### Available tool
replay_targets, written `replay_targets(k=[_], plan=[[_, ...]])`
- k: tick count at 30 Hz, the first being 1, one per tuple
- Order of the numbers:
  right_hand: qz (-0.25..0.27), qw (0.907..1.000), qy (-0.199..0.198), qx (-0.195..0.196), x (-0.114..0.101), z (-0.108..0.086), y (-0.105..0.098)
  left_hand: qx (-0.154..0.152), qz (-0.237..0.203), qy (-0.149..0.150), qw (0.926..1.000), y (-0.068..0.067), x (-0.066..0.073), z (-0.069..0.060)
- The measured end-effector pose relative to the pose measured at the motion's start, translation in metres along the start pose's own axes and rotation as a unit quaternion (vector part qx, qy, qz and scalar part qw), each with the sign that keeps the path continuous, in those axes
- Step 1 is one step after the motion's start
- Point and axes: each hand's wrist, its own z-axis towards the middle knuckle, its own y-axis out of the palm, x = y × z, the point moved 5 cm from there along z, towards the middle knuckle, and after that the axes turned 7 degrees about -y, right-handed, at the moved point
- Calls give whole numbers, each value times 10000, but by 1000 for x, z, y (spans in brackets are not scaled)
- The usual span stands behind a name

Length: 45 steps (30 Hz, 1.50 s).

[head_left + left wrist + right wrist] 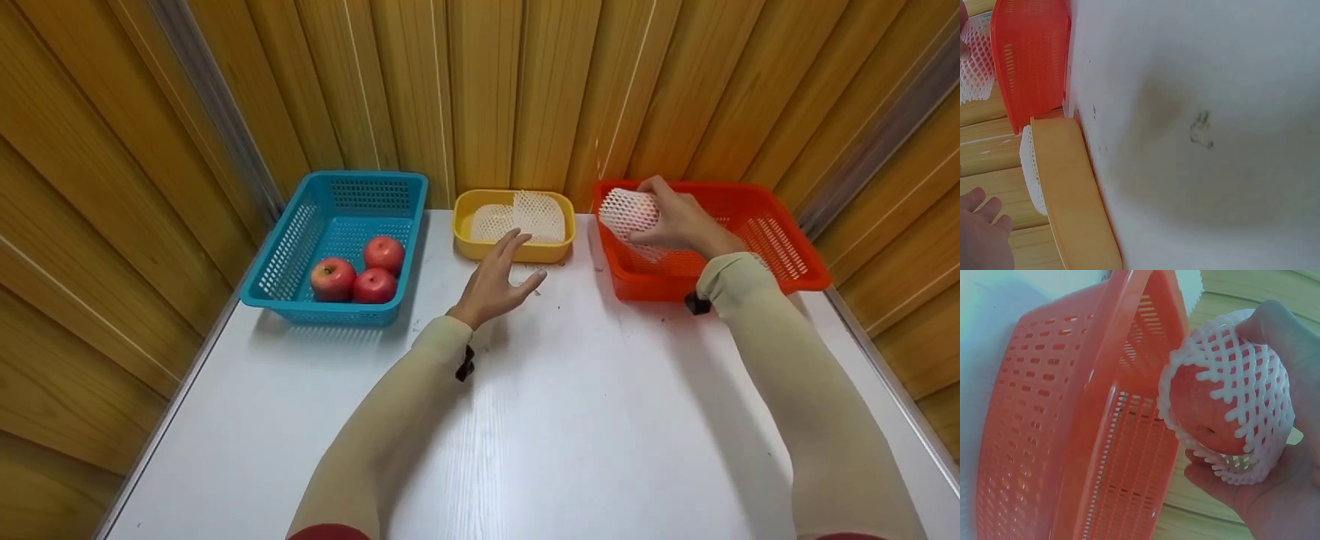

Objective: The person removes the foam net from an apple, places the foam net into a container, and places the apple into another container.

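In my right hand point(679, 217) I grip an apple point(1202, 410) wrapped in a white foam net sleeve point(1266, 382). It is held over the left end of the red basket point(652, 289), above its rim. My left hand point(495, 285) hovers in front of the yellow tray point(517, 251), its fingers spread and nothing in them. White foam nets point(540, 214) lie in that tray. Three bare red apples point(332, 280) sit together in the near right part of the blue basket point(289, 247).
A white table point(562, 420) carries the baskets and the tray. Behind them rises a wood-panelled wall point(487, 90), with more panels at the left and right sides. Metal strips point(217, 97) run down the corners.
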Motion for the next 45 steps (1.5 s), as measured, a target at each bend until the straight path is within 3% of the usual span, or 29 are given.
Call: replay_targets(k=[7, 19, 31, 45], plan=[[-28, 9999, -158, 7, -9, 1, 2, 220, -199, -63, 9995, -16, -18, -7], [-50, 9991, -401, -152, -29, 5, 17, 180, -495, -453, 9976, -28, -40, -19], [-13, 9975, -622, -320, -45, 9, 40, 71, -437, -787, 9959, -32, -54, -32], [-7, 9921, -1105, -598, -69, 16, 74, -114, -398, -779, 9961, -38, -60, -36]])
